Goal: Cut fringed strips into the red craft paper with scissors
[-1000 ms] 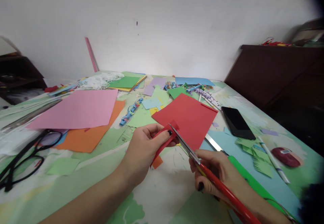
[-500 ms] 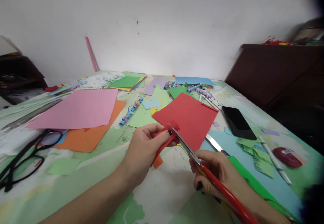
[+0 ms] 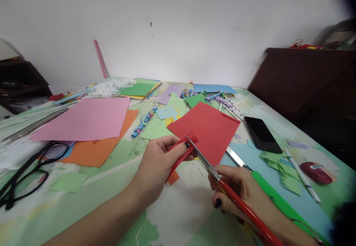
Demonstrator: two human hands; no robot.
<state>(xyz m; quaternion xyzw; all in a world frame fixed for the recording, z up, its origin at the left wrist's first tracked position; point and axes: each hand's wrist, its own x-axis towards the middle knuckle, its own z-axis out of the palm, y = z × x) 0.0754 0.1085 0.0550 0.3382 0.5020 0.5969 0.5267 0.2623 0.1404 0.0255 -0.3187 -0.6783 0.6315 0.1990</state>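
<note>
My left hand is closed on a narrow red paper strip, pinched between thumb and fingers. Fine cuts fringe the strip's upper end. In my right hand are scissors with red handles, their metal blades meeting the strip's fringed end just past my left thumb. Behind the strip lies a large red paper sheet on the table. A knife with a green handle lies partly hidden under my right hand and wrist.
To the right are a black phone, fringed green paper pieces, a white pen and a dark red eraser-like object. Pink paper, orange paper and black glasses lie left. A blue decorated tube sits mid-table.
The scissor blades have shifted very slightly against the strip's end, and my right thumb has moved a little. Everything else stays in place.
</note>
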